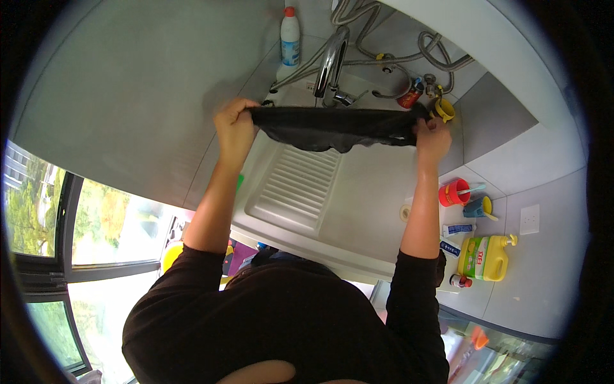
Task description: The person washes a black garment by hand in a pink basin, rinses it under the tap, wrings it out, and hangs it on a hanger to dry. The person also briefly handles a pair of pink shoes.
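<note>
A dark cloth garment [331, 126] is stretched sideways between my two hands, its lower edge hanging in uneven folds. My left hand [235, 122] grips one end, while my right hand [432, 137] has the other end bunched in its fingers. Below the cloth lies a white laundry sink [369, 201] with a ribbed washboard [300, 185] moulded into its left side. Just beyond the cloth rises a chrome faucet [331, 60]; a thin stream seems to show under its spout. Part of the sink's back rim is hidden by the cloth.
A white bottle with a red cap [290, 41] stands at the back left. Braided hoses [383, 61] loop behind the faucet. Along the right ledge are a red cup [453, 193], a blue-grey cup [475, 207], tubes [459, 230] and a yellow detergent jug [484, 258]. A yellow cup [442, 110] sits near my right hand.
</note>
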A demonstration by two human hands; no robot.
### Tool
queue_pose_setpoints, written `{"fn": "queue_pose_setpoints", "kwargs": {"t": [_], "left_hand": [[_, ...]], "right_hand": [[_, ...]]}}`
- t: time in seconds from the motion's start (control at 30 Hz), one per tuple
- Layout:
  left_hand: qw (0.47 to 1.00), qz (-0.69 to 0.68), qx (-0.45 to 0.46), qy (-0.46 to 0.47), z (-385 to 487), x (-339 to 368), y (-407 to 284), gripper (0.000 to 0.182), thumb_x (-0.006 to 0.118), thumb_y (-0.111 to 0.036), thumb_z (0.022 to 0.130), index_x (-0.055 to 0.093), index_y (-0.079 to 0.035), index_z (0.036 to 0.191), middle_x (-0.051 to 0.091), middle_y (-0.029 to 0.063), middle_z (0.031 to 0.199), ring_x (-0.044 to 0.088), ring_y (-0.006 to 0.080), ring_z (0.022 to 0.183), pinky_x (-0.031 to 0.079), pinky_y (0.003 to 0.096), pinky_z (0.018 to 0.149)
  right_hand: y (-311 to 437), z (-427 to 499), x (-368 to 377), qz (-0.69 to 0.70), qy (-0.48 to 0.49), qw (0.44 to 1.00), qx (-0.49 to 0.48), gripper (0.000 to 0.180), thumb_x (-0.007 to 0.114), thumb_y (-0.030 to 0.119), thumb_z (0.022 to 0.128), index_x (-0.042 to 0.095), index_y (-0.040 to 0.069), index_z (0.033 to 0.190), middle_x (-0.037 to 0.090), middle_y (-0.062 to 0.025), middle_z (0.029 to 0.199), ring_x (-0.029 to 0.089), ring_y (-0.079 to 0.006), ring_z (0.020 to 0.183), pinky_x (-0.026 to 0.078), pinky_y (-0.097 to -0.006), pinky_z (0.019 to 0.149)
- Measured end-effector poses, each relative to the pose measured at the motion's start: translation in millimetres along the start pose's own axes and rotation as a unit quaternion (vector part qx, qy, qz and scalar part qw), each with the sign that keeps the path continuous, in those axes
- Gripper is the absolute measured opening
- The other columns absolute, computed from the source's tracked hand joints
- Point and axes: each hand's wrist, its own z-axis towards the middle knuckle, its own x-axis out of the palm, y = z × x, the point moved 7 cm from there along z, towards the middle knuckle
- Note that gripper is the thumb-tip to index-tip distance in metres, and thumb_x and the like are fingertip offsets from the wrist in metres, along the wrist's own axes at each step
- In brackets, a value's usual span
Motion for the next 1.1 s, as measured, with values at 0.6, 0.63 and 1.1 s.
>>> {"fn": "queue_pose_setpoints", "kwargs": {"t": [0.6,0.63,1.1], "left_hand": [[0.974,0.166,-0.048,0.144,-110,15,60,0.028,0.055,0.001,0.08,0.06,0.001,0.108,0.066,0.0143,0.09,0.064,0.027,0.084,0.051,0.0384,0.077],[0.985,0.103,-0.077,0.115,-87,13,55,0.027,0.055,0.001,0.081,0.06,0.0,0.107,0.065,0.0105,0.089,0.062,0.0223,0.083,0.05,0.0351,0.076],[0.935,0.022,0.015,0.353,-120,5,-24,0.028,0.06,-0.004,0.085,0.059,0.001,0.112,0.06,0.0169,0.114,0.059,0.0321,0.109,0.047,0.0374,0.095]], "right_hand": [[-129,-132,107,0.46,0.287,0.757,0.363,0.038,0.038,0.011,0.103,0.053,0.009,0.137,0.062,-0.0131,0.122,0.069,-0.0279,0.092,0.062,-0.0432,0.084],[-98,-112,104,0.477,0.289,0.762,0.33,0.04,0.038,0.013,0.102,0.054,0.011,0.138,0.062,-0.0115,0.12,0.068,-0.0261,0.094,0.062,-0.0434,0.083],[14,-56,98,0.369,0.437,0.817,0.068,0.055,0.051,0.0,0.086,0.057,0.007,0.14,0.063,-0.0071,0.13,0.063,-0.0184,0.104,0.054,-0.0318,0.08]]}}
